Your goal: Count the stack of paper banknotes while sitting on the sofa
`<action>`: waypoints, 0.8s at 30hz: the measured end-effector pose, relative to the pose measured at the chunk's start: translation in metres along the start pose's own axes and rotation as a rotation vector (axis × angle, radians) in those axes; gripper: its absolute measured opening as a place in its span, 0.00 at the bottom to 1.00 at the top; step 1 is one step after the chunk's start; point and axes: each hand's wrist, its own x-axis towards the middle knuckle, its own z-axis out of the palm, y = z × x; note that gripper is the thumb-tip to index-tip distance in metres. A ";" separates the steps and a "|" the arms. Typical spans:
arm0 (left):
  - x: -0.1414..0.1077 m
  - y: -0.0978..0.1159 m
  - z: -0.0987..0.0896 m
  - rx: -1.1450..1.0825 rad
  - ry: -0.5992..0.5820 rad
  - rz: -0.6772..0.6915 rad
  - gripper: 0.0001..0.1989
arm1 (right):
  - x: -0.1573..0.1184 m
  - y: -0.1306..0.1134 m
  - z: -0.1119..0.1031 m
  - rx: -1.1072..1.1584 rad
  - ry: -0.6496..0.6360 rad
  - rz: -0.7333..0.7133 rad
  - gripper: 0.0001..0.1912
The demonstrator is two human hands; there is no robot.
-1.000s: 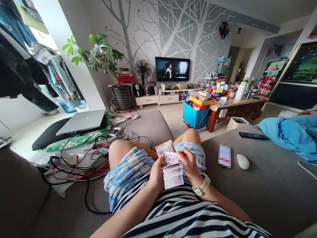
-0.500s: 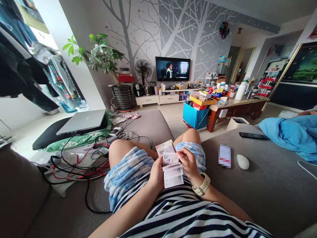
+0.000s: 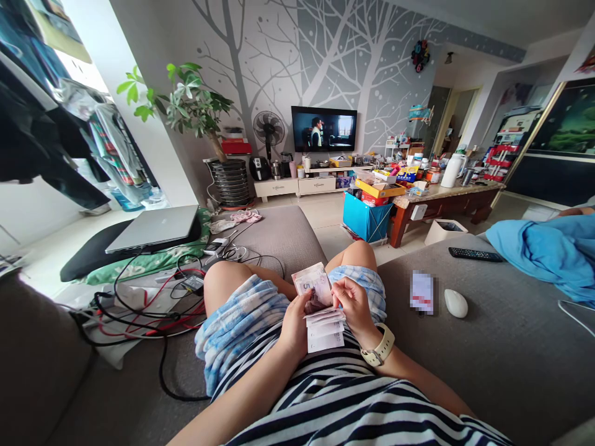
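A bundle of banknotes (image 3: pixel 310 279), the top one marked with a 5, sits in my left hand (image 3: pixel 296 322), whose thumb presses on its face. Several folded-down notes (image 3: pixel 325 337) fan toward my striped shirt below the thumb. My right hand (image 3: pixel 352 302) pinches with thumb and forefinger at the right edge of the bundle; whether a single note is between those fingertips is too small to make out. A pale watch (image 3: pixel 379 347) is on my right wrist. Both hands are over my lap, above blue-and-white shorts (image 3: pixel 246 325).
On the sofa to the right lie a white mouse (image 3: pixel 456 303), a blurred-out card (image 3: pixel 422 292), a remote control (image 3: pixel 475 254) and blue cloth (image 3: pixel 539 248). To the left are tangled cables (image 3: pixel 153 310) and a laptop (image 3: pixel 153 229). Ahead stands a loaded coffee table (image 3: pixel 446 201) beside a blue bin (image 3: pixel 365 217).
The upper note marked 5 has gone down onto the folded-down notes, uncovering the one beneath. My right fingers have shifted slightly at the bundle's edge.
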 end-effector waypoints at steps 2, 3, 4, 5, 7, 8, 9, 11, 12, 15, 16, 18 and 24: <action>0.000 -0.001 0.000 0.000 0.038 0.003 0.15 | 0.002 0.004 0.000 -0.025 0.061 0.015 0.17; 0.000 -0.001 0.000 0.000 0.053 -0.005 0.15 | 0.004 0.006 -0.001 -0.040 0.088 0.022 0.17; -0.001 -0.001 0.000 0.001 0.061 -0.018 0.16 | 0.005 0.008 -0.001 -0.056 0.107 0.031 0.17; -0.001 -0.001 0.000 0.003 0.062 -0.030 0.16 | 0.005 0.009 -0.001 -0.072 0.115 0.041 0.17; -0.002 0.000 0.000 0.008 0.062 -0.040 0.16 | 0.006 0.011 -0.002 -0.108 0.109 0.056 0.18; -0.002 0.000 -0.001 0.010 0.063 -0.038 0.16 | 0.006 0.012 -0.002 -0.128 0.101 0.062 0.18; -0.002 0.000 -0.001 0.011 0.065 -0.034 0.16 | 0.005 0.012 -0.002 -0.148 0.095 0.068 0.18; -0.002 -0.001 -0.002 0.015 0.071 -0.028 0.15 | 0.005 0.012 -0.002 -0.179 0.092 0.069 0.17; -0.002 -0.001 -0.002 0.020 0.071 -0.029 0.14 | 0.004 0.012 -0.003 -0.190 0.092 0.068 0.17; -0.002 -0.001 -0.002 0.024 0.079 -0.027 0.14 | 0.004 0.012 -0.003 -0.212 0.095 0.049 0.16; -0.002 -0.001 -0.002 0.017 0.079 -0.027 0.13 | 0.004 0.012 -0.003 -0.212 0.093 0.044 0.16; -0.003 0.000 0.000 -0.007 0.071 -0.041 0.13 | 0.004 0.011 -0.003 -0.202 0.088 0.037 0.16; -0.007 0.004 0.007 -0.049 0.067 -0.094 0.12 | 0.002 0.006 -0.002 -0.154 0.062 0.004 0.16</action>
